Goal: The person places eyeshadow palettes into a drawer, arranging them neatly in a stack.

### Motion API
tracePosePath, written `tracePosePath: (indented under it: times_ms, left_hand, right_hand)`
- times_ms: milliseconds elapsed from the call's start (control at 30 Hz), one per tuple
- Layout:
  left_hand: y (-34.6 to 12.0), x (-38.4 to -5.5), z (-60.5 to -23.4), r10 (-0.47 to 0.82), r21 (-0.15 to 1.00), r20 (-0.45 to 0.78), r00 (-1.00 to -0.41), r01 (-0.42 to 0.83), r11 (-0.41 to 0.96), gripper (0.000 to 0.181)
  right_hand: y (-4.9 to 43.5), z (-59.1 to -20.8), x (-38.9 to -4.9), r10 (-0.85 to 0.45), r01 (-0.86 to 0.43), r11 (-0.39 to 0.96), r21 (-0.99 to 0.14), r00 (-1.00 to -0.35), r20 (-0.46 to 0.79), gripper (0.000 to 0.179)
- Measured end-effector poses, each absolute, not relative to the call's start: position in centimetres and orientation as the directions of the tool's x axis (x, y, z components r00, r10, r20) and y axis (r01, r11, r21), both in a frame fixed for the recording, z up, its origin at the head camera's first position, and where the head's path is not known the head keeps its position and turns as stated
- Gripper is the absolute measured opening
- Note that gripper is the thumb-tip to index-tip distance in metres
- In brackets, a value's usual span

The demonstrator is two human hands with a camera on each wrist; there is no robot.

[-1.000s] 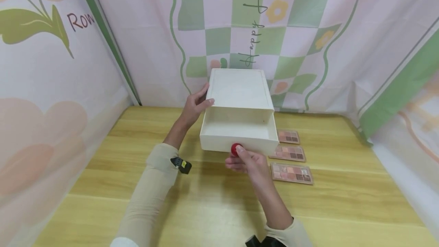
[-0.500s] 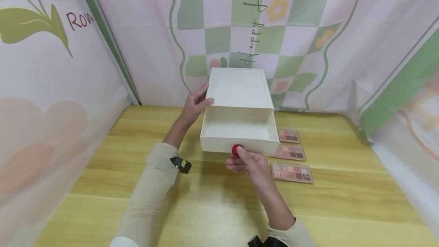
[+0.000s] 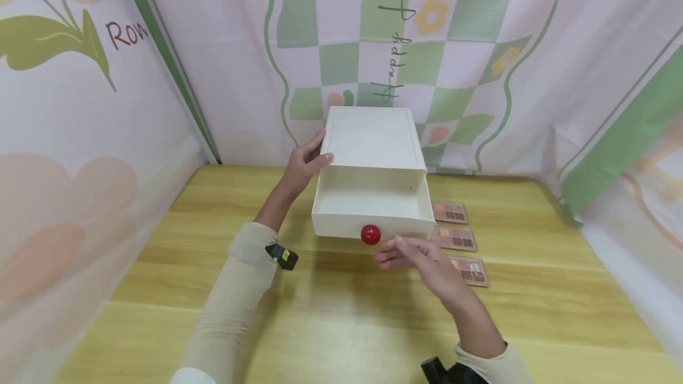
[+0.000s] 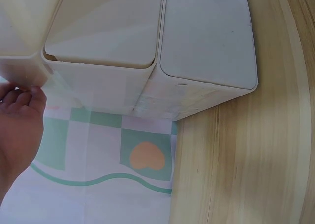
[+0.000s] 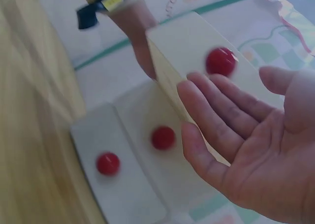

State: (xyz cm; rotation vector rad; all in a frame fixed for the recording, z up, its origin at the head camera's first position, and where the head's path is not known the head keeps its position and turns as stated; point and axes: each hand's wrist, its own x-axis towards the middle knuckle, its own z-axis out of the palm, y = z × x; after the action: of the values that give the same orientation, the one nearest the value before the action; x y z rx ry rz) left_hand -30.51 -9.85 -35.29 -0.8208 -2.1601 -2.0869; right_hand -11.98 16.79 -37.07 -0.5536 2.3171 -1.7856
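Observation:
A white drawer cabinet (image 3: 373, 138) stands against the back curtain, its top drawer (image 3: 336, 224) pulled well out; no contents show in it. My left hand (image 3: 303, 168) grips the cabinet's left side, thumb over the top edge; in the left wrist view, curled fingers (image 4: 22, 98) press against its side. Just right of the drawer's round red knob (image 3: 370, 234), my right hand (image 3: 427, 262) hovers with loosely extended fingers, holding nothing. In the right wrist view, two lower drawers with red knobs (image 5: 163, 138) are pushed in.
Several eyeshadow palettes lie in a row right of the cabinet: a far one (image 3: 450, 212), a middle one (image 3: 456, 238) and a near one (image 3: 474, 271), partly behind my right hand. Printed curtains (image 3: 235, 76) enclose the wooden table (image 3: 560, 289) at the back and sides.
My right hand has let go of the red knob and moved right, away from it. The drawer stays pulled out, and the left hand keeps its place on the cabinet.

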Motion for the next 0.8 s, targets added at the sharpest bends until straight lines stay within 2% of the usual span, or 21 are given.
tracePosePath:
  times_ms: [200,367,467,600,800]
  left_hand:
    - [-10.0,-30.5,-35.6,0.338,0.922,0.377,-0.862,0.386,-0.043,0.075]
    - [-10.0,-30.5,-35.7,0.325,0.922,0.377,-0.867,0.386,-0.04,0.075]
    - [-9.9,-30.4,-35.7,0.322,0.923,0.374,-0.87,0.384,-0.034,0.075]
    - [-9.9,-30.5,-35.7,0.32,0.922,0.374,-0.871,0.386,-0.028,0.074]
    - [-9.9,-30.7,-35.5,0.32,0.918,0.381,-0.867,0.396,-0.02,0.073]
  right_hand:
    - [19.3,-36.6,-12.3,-0.424,-0.332,0.145,-0.932,-0.872,0.245,0.031]
    - [22.0,-36.4,-12.8,-0.458,-0.428,0.062,-0.902,-0.815,0.355,0.037]
    - [24.2,-36.2,-13.1,-0.441,-0.45,0.068,-0.891,-0.814,0.378,0.037]
    - [27.0,-36.0,-13.8,-0.34,-0.462,0.198,-0.865,-0.86,0.382,0.034]
    - [30.3,-36.5,-15.5,-0.226,-0.388,0.46,-0.799,-0.921,0.317,0.03]
